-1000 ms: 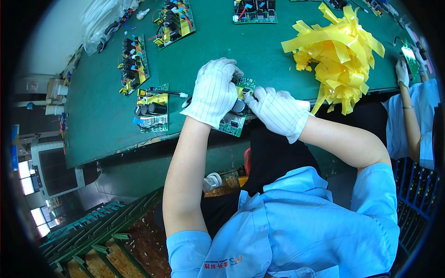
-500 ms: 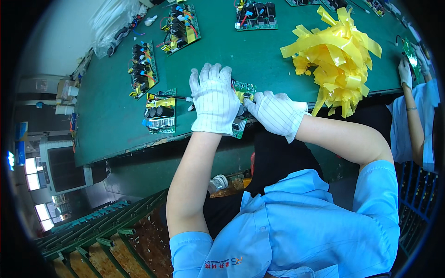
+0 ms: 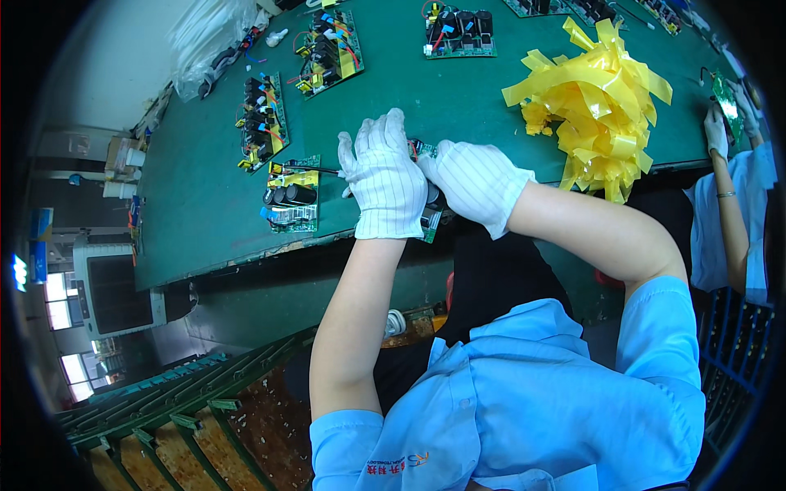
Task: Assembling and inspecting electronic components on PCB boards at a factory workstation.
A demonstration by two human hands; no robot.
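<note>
My left hand [image 3: 383,176], in a white striped glove, lies over a green circuit board [image 3: 429,227] at the table's near edge, its fingers stretched out and away from me. Most of that board is hidden by both hands. My right hand [image 3: 477,186], gloved alike, is closed over the board's right part, its fingertips curled close beside the left hand. Whatever its fingers grip cannot be made out. Just left of my left hand lies another circuit board [image 3: 304,173] with black capacitors and yellow parts; a dark cable from it reaches the left glove.
On the green table [image 3: 205,204] lie more boards: one at left [image 3: 262,123], one farther back [image 3: 329,53], one at the far middle [image 3: 460,33]. A heap of yellow tape strips [image 3: 602,106] sits right of my hands. At far right, a co-worker's gloved hand [image 3: 715,131] holds a board.
My right hand has moved left and slightly up, closer to the left hand, and covers more of the board. The left hand stays over the board with fingers extended.
</note>
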